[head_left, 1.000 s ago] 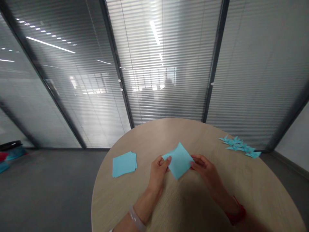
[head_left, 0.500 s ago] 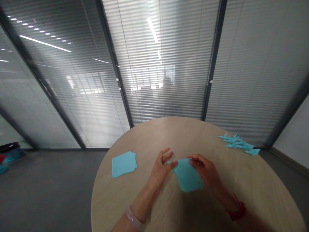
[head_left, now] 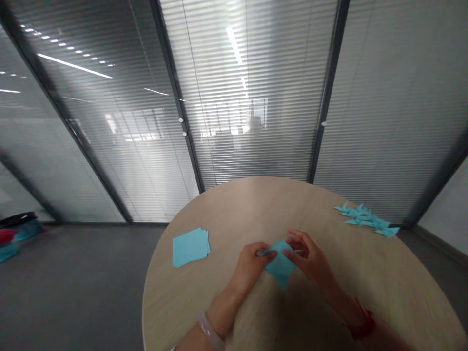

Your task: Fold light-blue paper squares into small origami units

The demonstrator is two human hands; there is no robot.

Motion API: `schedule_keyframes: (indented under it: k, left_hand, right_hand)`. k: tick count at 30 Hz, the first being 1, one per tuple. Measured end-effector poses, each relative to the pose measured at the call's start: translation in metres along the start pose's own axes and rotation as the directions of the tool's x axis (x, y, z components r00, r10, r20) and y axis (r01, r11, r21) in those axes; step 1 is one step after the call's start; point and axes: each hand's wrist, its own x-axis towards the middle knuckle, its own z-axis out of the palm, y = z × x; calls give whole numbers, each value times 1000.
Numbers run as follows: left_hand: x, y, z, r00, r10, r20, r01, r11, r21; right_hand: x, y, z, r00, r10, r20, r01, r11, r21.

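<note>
Both of my hands meet over the middle of a round wooden table (head_left: pixel 226 214). Between them lies a light blue square of paper (head_left: pixel 280 265), turned like a diamond on the tabletop. My left hand (head_left: pixel 252 261) pinches its left corner with fingers curled. At the paper's upper right edge, my right hand (head_left: pixel 307 256) pinches it with thumb and forefinger. A pale band is on my left wrist and a red one on my right.
A stack of blue paper squares (head_left: pixel 190 246) lies on the table to the left. Several folded blue paper pieces (head_left: pixel 367 222) lie at the far right edge. Glass walls with blinds (head_left: pixel 256 97) stand behind the table, grey floor around it.
The paper was held up off the table a second ago. It has since come down onto the tabletop, and both hands have drawn closer together on it.
</note>
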Motion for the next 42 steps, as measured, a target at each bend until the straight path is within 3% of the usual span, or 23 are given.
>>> schedule_keyframes:
  k: [3, 8, 11, 14, 17, 20, 23, 34, 42]
  left_hand:
    - [0, -2, -2, 999, -36, 9, 37, 997, -71]
    - [-2, 1, -6, 997, 66, 51, -78, 955, 286]
    - [-2, 1, -8, 991, 93, 98, -119, 943, 310]
    - [-1, -2, -8, 995, 49, 90, -67, 974, 214]
    - [0, -4, -7, 994, -31, 109, 33, 999, -22]
    - [-2, -3, -5, 985, -112, 133, 145, 951, -274]
    - [-4, -1, -4, 982, -138, 130, 179, 899, -400]
    - [-6, 8, -4, 980, -197, 32, 190, 873, -449]
    - [-5, 11, -8, 984, -168, 55, 174, 873, -456]
  right_hand:
    - [1, 1, -1, 1000, 16, 22, -16, 1000, -12]
    - [-2, -4, -2, 993, -41, 112, 57, 988, -144]
    - [-5, -6, -1, 978, -141, 151, 176, 952, -250]
    - [-7, -6, 1, 961, -221, 165, 262, 919, -295]
    - [-7, -6, 0, 967, -226, 120, 252, 921, -297]
    - [-8, -7, -1, 982, -178, 68, 190, 934, -301]
    - [-10, -9, -2, 979, -201, 40, 203, 927, -314]
    - [-16, -11, -2, 836, -517, 184, 546, 753, -367]
    - [-14, -8, -5, 722, -614, 320, 691, 610, -388]
